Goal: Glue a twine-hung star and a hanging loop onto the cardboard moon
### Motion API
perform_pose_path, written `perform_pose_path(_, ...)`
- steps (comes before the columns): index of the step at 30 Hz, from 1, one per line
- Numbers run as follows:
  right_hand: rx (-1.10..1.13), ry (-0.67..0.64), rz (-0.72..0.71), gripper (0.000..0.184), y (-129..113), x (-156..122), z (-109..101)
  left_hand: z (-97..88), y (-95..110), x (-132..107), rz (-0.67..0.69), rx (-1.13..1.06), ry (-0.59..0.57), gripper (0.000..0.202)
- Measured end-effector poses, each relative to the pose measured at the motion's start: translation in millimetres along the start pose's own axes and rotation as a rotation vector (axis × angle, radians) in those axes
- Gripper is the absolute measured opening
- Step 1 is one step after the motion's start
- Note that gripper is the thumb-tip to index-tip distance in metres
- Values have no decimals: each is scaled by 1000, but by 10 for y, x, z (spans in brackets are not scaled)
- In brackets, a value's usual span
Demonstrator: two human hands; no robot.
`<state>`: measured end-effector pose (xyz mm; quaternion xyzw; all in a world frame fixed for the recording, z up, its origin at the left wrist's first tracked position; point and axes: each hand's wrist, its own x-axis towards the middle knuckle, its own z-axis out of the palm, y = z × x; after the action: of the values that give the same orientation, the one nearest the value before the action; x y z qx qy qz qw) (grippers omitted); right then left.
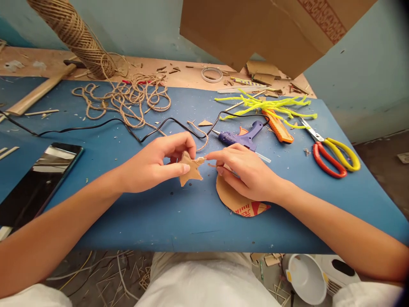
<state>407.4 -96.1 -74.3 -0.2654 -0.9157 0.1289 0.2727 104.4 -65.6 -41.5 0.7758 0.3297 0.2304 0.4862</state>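
Left hand point(153, 164) pinches the cardboard star point(191, 169) between thumb and fingers. Right hand point(246, 170), fingers curled, touches the star's tip with its forefinger, resting on a cardboard disc point(238, 200); a glue gun point(244, 136) lies just beyond it.

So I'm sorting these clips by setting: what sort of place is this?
Most likely a craft workbench: the blue table carries a glue gun, scissors and loose jute twine, and the left hand holds a cardboard star.

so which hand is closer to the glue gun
Right. The right hand lies just on the near side of the glue gun, close against it. The left hand is farther off, to the gun's left, holding the star.
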Motion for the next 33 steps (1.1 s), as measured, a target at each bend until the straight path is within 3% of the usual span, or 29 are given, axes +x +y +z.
perform_pose_path(5,19,148,90,27,-59,8,-173,76,45,-10,-63,-93,-168,19)
perform_pose_path(9,91,160,61,18,-110,45,-256,115,93,-8,-46,-35,-348,22)
perform_pose_path(11,148,155,33,17,-107,62,-266,133,63,-11,-4,53,-372,22)
perform_pose_path(17,196,88,-23,18,-67,79,-183,215,-24,-16,69,309,-160,30)
perform_pose_path(22,170,159,-65,13,-114,96,-28,317,62,17,39,78,-79,29)
perform_pose_path(25,189,178,-30,8,-127,100,-77,341,31,37,-6,-24,-35,30)
perform_pose_path(27,167,104,41,15,-92,87,-219,324,0,39,-34,-57,-33,33)
perform_pose_path(29,107,-76,124,27,-28,58,-402,289,2,30,-18,-49,-66,32)
perform_pose_path(33,16,-417,208,50,77,-4,-629,207,106,-3,80,96,-235,25)
